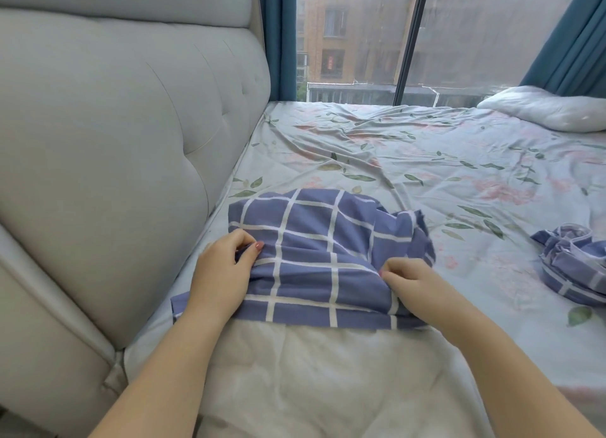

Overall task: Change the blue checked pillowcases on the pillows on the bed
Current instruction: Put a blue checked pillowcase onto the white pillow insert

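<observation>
Fingers (244, 239) of the left hand (223, 270) are curled against the thumb, pinching a fold at the left side of the blue checked pillowcase (328, 241). Fingers (392, 267) of the right hand (413, 278) are curled tight, gripping bunched fabric at its right side. The case covers the far end of a white pillow (311, 372); the near part lies bare. The pillow rests on the floral bed sheet (393, 149), beside the grey headboard (114, 142). A second checked pillowcase (570, 267) lies crumpled on the sheet, well apart to the right. Another bare pillow (551, 113) lies at the far right.
</observation>
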### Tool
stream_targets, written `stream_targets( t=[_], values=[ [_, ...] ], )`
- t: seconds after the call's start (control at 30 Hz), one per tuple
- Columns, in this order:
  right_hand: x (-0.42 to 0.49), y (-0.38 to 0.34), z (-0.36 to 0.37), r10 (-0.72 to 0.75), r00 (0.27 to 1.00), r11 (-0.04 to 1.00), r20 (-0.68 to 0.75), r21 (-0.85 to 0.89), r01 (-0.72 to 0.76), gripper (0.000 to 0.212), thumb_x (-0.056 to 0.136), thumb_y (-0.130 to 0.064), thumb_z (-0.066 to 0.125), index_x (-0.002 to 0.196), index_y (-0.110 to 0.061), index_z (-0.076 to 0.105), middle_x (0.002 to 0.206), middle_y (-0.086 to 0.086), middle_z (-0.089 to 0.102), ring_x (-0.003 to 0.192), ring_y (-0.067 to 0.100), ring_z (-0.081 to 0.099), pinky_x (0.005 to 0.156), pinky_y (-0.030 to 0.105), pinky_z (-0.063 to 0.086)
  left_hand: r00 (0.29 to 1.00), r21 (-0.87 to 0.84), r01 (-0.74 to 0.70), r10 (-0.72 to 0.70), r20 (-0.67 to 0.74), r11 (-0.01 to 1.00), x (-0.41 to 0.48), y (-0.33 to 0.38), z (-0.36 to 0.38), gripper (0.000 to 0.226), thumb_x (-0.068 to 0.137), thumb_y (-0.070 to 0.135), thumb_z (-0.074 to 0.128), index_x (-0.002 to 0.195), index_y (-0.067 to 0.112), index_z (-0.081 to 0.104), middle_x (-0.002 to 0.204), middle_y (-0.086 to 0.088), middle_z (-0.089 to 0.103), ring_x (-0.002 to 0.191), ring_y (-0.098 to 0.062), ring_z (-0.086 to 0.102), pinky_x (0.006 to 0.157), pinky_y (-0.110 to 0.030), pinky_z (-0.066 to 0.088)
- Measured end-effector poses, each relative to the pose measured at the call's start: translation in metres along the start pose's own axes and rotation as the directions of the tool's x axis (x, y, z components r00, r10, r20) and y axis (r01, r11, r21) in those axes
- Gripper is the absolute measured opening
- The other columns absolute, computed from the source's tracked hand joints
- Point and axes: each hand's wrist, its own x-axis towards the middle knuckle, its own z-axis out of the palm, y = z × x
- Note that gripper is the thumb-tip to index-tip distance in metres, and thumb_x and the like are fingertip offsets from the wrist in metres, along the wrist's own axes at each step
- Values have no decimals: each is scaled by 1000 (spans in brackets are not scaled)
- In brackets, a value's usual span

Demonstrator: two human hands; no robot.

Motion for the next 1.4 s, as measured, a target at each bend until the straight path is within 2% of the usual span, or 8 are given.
stream_targets(
  t=[0.27, 0.4, 0.67, 0.83, 0.93, 1.03, 1.27, 1.4],
  values=[
    [12, 13, 8, -100, 951, 990, -294, -127, 65, 28, 100, -29, 48, 75, -19, 55, 73, -11, 56, 75, 12, 52, 64, 29, 34, 977, 392, 88, -156, 146, 916, -12, 12, 7, 26, 105, 31, 33, 85, 17, 42, 91, -10, 63, 92, -36, 55, 74, -40, 41],
    [25, 18, 15, -94, 957, 987, -273, -153, 53, 37, 104, -29, 38, 71, -14, 46, 79, 0, 53, 87, 27, 49, 74, 32, 28, 978, 164, -200, 188, 91, 966, -40, 50, 3, 33, 104, 29, 36, 72, 24, 30, 64, 2, 53, 65, -24, 53, 62, -40, 43],
    [16, -6, 14, -26, 950, 994, -310, 95, 58, 57, 103, -50, 24, 66, -8, 38, 65, 1, 47, 69, 21, 43, 68, 31, 34, 997, 111, -15, 23, -73, 994, 1, 12, 15, 29, 105, 24, 37, 78, 14, 42, 70, -2, 51, 75, -32, 50, 64, -40, 37],
    [-8, -30, 3, -202, 591, 880, -781, 120, 459, 58, 99, -47, 19, 64, -9, 47, 56, 0, 46, 56, 7, 44, 56, 15, 32, 793, -25, -437, 371, -483, 899, -13, 42, 3, 23, 103, 18, 35, 82, 16, 43, 76, 1, 47, 69, -15, 38, 69, -12, 35],
    [-8, -19, 8, -107, 883, 985, -457, 69, 155, 48, 103, -40, 26, 79, -11, 56, 76, 12, 58, 76, 24, 56, 70, 31, 42, 872, 128, -327, 351, -340, 936, -16, 33, 11, 18, 101, 15, 36, 84, 17, 40, 76, -4, 50, 68, -18, 39, 64, -17, 37],
    [8, -3, 18, 276, 959, 960, -62, -19, -278, 54, 106, -37, 19, 147, -4, 31, 134, 23, 52, 122, 38, 50, 100, 43, 38, 955, 493, 83, -211, 210, 866, -14, 13, 27, 7, 98, 13, 36, 93, 17, 40, 103, -21, 63, 89, -38, 56, 72, -37, 43],
    [4, -13, 25, -18, 974, 1000, -224, 7, 20, 64, 97, -61, 12, 61, -12, 33, 59, -3, 44, 68, 24, 47, 65, 35, 36, 995, 165, -8, -8, 95, 986, -14, 19, 12, 29, 104, 20, 34, 76, 18, 38, 71, -4, 52, 73, -25, 49, 62, -32, 36],
    [-2, -22, 14, -205, 784, 900, -586, 203, 387, 58, 94, -61, 11, 57, -19, 28, 52, -8, 28, 52, 11, 27, 52, 26, 22, 874, -54, -398, 361, -324, 916, -26, 42, -4, 26, 104, 21, 34, 77, 23, 36, 67, 9, 44, 62, -10, 44, 59, -12, 34]
  ],
)
